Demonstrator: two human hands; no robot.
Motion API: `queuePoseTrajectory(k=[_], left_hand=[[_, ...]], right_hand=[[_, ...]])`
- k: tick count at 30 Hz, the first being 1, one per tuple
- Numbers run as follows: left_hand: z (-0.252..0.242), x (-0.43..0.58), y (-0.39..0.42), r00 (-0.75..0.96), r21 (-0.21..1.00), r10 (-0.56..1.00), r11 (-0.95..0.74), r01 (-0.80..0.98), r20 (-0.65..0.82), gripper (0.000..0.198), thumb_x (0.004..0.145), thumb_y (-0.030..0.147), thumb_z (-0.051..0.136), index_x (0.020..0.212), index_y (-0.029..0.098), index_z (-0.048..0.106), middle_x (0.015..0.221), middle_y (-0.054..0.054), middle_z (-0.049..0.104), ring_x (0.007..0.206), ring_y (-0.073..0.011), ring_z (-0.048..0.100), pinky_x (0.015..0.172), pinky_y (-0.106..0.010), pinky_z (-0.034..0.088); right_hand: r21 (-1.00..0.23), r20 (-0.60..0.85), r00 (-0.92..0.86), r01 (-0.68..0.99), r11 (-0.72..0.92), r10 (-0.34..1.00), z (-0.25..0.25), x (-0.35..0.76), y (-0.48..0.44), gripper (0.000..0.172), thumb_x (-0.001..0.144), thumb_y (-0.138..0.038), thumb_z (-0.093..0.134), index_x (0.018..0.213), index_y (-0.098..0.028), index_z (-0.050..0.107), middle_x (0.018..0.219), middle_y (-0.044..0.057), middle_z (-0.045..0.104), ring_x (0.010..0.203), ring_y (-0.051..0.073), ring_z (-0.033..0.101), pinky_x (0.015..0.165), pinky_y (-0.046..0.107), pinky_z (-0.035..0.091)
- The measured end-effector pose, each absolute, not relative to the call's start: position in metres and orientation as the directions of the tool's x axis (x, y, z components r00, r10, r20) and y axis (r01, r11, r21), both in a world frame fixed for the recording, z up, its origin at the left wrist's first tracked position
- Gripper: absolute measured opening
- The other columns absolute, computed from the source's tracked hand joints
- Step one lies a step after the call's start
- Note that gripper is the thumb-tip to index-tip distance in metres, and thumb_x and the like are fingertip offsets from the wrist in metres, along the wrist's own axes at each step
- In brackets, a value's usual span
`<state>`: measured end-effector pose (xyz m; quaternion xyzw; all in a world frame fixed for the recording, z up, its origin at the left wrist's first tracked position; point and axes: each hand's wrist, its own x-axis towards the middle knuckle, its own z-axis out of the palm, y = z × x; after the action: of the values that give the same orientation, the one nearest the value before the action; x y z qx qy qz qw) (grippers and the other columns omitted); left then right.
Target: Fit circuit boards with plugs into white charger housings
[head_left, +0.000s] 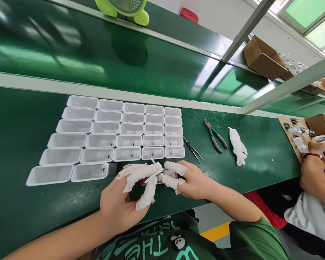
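Observation:
My left hand (124,196) and my right hand (193,180) meet near the table's front edge, thumbs and fingers closed around the same spot. White finger cots wrap the fingers of both hands. Between the fingertips shows a small white and grey piece (166,174), mostly covered, so its kind cannot be made out. A bit of red and a thin pointed tip also peek out by the left fingers. Just beyond the hands stand rows of white plastic bins (128,154); several nearer ones have a tiny dark piece or mark inside.
Tweezers (193,148) lie right of the bins, then green-handled pliers (215,135) and a white glove (237,146). A co-worker's hands (316,146) handle parts above a cardboard sheet (289,135) at far right. A shelf frame post (287,83) rises behind.

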<state>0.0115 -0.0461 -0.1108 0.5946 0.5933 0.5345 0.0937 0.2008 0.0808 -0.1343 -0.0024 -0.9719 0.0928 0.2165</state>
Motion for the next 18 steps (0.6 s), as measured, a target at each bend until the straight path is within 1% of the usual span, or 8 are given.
queuePoseTrajectory(k=[2,6,8,12,14,15,17,18], left_hand=[[-0.1109,0.0105,-0.0456,-0.272,0.733,0.799,-0.282,0.619,0.537,0.036,0.086,0.006,0.058,0.115,0.027,0.062,0.088,0.0,0.073,0.074,-0.0164,0.07,0.066,-0.027,0.06],[-0.1106,0.0085,-0.045,-0.279,0.73,0.796,-0.273,0.626,0.537,0.035,0.086,0.006,0.057,0.113,0.027,0.064,0.088,0.0,0.073,0.076,-0.0172,0.071,0.071,-0.029,0.06],[-0.1108,0.0088,-0.0449,-0.288,0.743,0.796,-0.277,0.609,0.533,0.036,0.085,0.005,0.058,0.113,0.027,0.064,0.088,0.0,0.073,0.074,-0.0171,0.071,0.07,-0.028,0.06],[-0.1117,0.0111,-0.0449,-0.311,0.767,0.786,-0.296,0.57,0.535,0.037,0.084,0.005,0.059,0.112,0.027,0.064,0.089,0.0,0.074,0.072,-0.0164,0.069,0.064,-0.027,0.058],[-0.1119,0.0118,-0.0452,-0.327,0.779,0.787,-0.286,0.557,0.523,0.034,0.084,0.005,0.059,0.11,0.027,0.065,0.089,0.0,0.074,0.074,-0.017,0.069,0.066,-0.029,0.058],[-0.1119,0.0118,-0.0455,-0.335,0.787,0.788,-0.282,0.549,0.516,0.033,0.084,0.005,0.059,0.109,0.027,0.065,0.089,0.0,0.074,0.074,-0.0171,0.069,0.067,-0.029,0.058],[-0.1119,0.011,-0.0462,-0.325,0.795,0.797,-0.29,0.532,0.509,0.034,0.084,0.005,0.059,0.11,0.027,0.064,0.088,0.0,0.073,0.073,-0.0169,0.069,0.066,-0.03,0.057],[-0.1118,0.0104,-0.0467,-0.308,0.794,0.803,-0.303,0.527,0.511,0.036,0.084,0.004,0.059,0.111,0.027,0.064,0.088,0.0,0.073,0.072,-0.0171,0.069,0.066,-0.03,0.057]], right_hand=[[-0.166,0.41,-0.911,-0.031,0.986,0.04,-0.1336,0.2004,0.0801,0.037,0.094,-0.016,0.051,0.13,-0.02,0.058,0.114,0.014,0.064,0.08,0.019,0.06,0.068,0.03,0.055],[-0.191,0.444,-0.895,-0.048,0.98,0.043,-0.1315,0.1992,0.0793,0.042,0.093,-0.011,0.05,0.134,-0.018,0.054,0.112,0.014,0.065,0.081,0.019,0.055,0.067,0.03,0.054],[-0.203,0.444,-0.895,-0.058,0.977,0.04,-0.1311,0.1995,0.0801,0.041,0.093,-0.011,0.049,0.134,-0.017,0.053,0.114,0.015,0.065,0.081,0.019,0.054,0.066,0.03,0.054],[-0.249,0.419,-0.908,-0.08,0.965,0.033,-0.1322,0.2018,0.083,0.043,0.094,-0.013,0.053,0.136,-0.017,0.052,0.123,0.018,0.063,0.089,0.02,0.057,0.075,0.032,0.056],[-0.298,0.414,-0.909,-0.086,0.951,0.048,-0.1333,0.2024,0.0836,0.041,0.095,-0.013,0.052,0.136,-0.017,0.051,0.127,0.018,0.063,0.091,0.02,0.06,0.076,0.032,0.058],[-0.343,0.413,-0.908,-0.082,0.936,0.072,-0.1339,0.2025,0.0835,0.04,0.097,-0.015,0.052,0.136,-0.018,0.05,0.129,0.018,0.062,0.092,0.02,0.062,0.077,0.033,0.059],[-0.453,0.412,-0.9,-0.064,0.889,0.145,-0.1352,0.2022,0.0825,0.041,0.1,-0.021,0.053,0.14,-0.019,0.046,0.132,0.019,0.061,0.102,0.023,0.066,0.082,0.034,0.06],[-0.498,0.407,-0.895,-0.052,0.866,0.181,-0.1357,0.202,0.0818,0.045,0.1,-0.025,0.054,0.143,-0.018,0.042,0.132,0.019,0.061,0.108,0.024,0.066,0.086,0.036,0.061]])
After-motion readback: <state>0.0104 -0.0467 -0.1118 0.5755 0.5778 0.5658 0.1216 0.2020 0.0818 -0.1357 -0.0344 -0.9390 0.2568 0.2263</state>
